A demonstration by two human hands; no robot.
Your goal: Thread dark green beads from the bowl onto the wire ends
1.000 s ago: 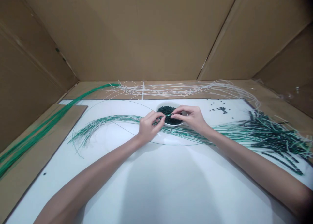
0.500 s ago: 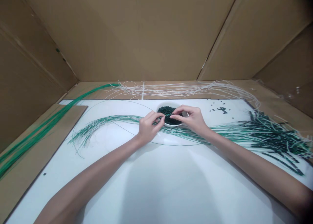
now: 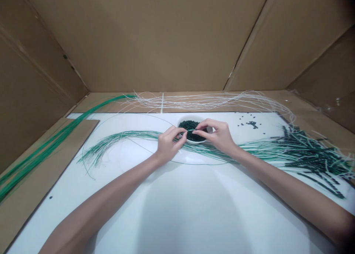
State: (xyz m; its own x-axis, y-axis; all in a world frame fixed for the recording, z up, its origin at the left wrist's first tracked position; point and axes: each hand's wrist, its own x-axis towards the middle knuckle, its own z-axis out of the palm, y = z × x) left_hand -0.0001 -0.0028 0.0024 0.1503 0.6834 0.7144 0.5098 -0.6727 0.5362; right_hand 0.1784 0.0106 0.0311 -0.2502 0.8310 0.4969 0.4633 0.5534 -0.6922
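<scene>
Over a white bowl (image 3: 191,142) of dark green beads (image 3: 188,125), both my hands are closed in a pinch, close together. My left hand (image 3: 169,142) grips a thin green string (image 3: 191,130), which spans the small gap to my right hand (image 3: 217,134). The fingertips of my right hand pinch the other side of that short stretch. Whether a bead sits in the right fingertips is too small to make out. Below the hands, a bundle of green strings (image 3: 133,134) runs across the white board and passes under the right forearm.
Strings threaded with dark beads (image 3: 310,154) are heaped at the right. Loose beads (image 3: 252,124) lie scattered behind them. White strings (image 3: 194,101) stretch along the back, and a green string bundle (image 3: 58,139) lies at the left. Cardboard walls (image 3: 155,39) enclose the white board (image 3: 188,209).
</scene>
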